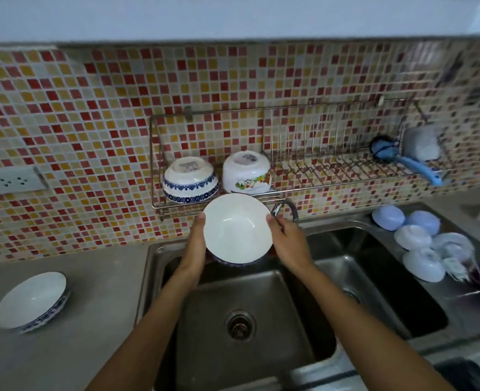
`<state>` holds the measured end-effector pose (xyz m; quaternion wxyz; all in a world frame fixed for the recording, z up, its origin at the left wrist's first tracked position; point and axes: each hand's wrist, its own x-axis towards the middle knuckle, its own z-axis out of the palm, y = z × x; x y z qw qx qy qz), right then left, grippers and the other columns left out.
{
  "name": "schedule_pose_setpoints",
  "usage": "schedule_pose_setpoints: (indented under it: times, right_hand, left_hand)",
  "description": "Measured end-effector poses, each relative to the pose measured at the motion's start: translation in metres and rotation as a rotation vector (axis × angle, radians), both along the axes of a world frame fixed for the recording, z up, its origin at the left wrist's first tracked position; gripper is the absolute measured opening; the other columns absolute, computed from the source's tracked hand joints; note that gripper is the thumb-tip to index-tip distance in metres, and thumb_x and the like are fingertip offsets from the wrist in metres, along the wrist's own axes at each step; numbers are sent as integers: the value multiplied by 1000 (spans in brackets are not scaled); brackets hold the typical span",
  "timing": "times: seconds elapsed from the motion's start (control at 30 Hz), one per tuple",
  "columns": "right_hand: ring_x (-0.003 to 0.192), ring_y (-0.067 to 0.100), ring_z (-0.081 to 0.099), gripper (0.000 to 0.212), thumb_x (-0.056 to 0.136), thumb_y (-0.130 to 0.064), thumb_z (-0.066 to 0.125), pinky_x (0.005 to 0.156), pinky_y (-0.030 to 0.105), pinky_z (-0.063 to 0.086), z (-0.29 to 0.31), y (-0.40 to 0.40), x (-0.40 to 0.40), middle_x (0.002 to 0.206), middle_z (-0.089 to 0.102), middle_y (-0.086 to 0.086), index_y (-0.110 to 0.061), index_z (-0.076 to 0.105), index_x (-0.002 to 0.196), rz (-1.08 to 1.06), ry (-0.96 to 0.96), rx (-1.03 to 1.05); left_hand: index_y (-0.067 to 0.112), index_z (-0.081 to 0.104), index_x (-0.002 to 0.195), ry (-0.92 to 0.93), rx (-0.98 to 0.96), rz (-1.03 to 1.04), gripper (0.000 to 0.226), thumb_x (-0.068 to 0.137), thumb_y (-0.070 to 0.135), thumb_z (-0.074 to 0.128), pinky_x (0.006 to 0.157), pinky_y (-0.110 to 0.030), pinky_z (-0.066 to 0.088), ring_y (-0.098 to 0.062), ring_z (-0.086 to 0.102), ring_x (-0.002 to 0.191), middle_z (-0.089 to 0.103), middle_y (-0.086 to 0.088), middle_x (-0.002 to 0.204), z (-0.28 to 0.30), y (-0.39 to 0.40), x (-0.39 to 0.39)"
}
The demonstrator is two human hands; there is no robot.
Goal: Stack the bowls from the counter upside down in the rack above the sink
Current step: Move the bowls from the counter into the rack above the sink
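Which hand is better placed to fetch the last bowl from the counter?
Left. The left hand is on the side nearest the counter bowl, far left of the sink; the right hand would have to cross over.

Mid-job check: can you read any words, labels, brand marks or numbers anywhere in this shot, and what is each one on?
No text reads clearly anywhere in this frame.
Blue-patterned bowl in the rack: grey mark on its upturned base, too blurred to read.
Cartoon-printed bowl beside it: grey mark on its base, also too blurred.
Same bowl's side: a coloured picture, no legible words.
Wall socket: only holes, no legible marking.
Bowl held in both hands: plain white inside.
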<state>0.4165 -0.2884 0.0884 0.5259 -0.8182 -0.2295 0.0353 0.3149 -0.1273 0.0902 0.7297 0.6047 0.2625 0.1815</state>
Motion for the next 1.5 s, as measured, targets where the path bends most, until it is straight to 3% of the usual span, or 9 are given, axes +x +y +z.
schedule_pose_setpoints:
  times: [0.13,0.23,0.37,0.43,0.5,0.6,0.83,1.07,1.5]
  right_hand:
    - [63,15,59,48,99,-44,37,56,25,43,34,0,33,68,65,4,-13,63,74,-83,-127,128]
    - [57,12,57,40,101,-36,39,55,24,42,56,1,60,64,63,2,-14,66,80,-166,-313,67]
    - [105,30,63,39,101,-32,38,91,36,47,54,6,99,120,65,13,-8,58,124,-144,-408,-205]
    - [135,30,41,52,102,-38,27,114,40,27,41,8,114,146,44,15,-6,40,141,-105,-449,-432]
    - [147,23,16,65,98,-43,7,121,39,4,30,12,123,158,23,12,-6,22,149,-100,-519,-609]
    - [149,21,6,73,91,-42,-8,118,37,-7,25,15,128,160,14,11,-5,15,150,-137,-563,-669]
    - [146,24,20,76,92,-42,-6,121,43,5,19,16,129,154,30,15,-1,29,145,-176,-634,-630]
    - [148,21,10,78,89,-43,-12,121,41,-3,22,15,129,158,20,12,-4,20,148,-145,-621,-672]
    - [149,20,5,80,87,-45,-15,121,42,-6,23,14,129,160,15,11,-6,15,150,-112,-598,-662]
  left_hand:
    - [51,53,114,-84,85,-50,48,86,71,20,89,-48,53,-21,61,108,64,8,119,42,-3,17]
    - [42,49,127,-145,153,-23,58,84,72,24,90,-48,54,-23,63,107,63,2,123,69,2,33]
    - [36,44,133,-193,310,68,52,91,64,29,94,-49,51,-25,58,114,56,-2,132,102,18,57]
    - [41,39,136,-199,384,77,52,89,64,36,98,-55,46,-26,49,123,47,1,141,120,29,69]
    - [44,37,137,-220,463,93,51,89,57,46,101,-53,44,-24,44,128,40,3,147,136,37,81]
    - [45,39,137,-226,607,137,53,87,51,56,103,-46,43,-21,44,128,38,1,149,152,42,96]
    - [33,45,137,-209,1127,90,61,80,42,67,106,-24,34,-9,39,121,38,-1,134,143,39,120]
    - [32,42,139,-55,1613,-82,67,79,48,66,113,-39,23,-28,24,136,29,-11,147,109,41,135]
    - [37,37,141,145,1797,-235,73,76,49,68,111,-50,34,-33,30,137,31,-9,151,65,42,151]
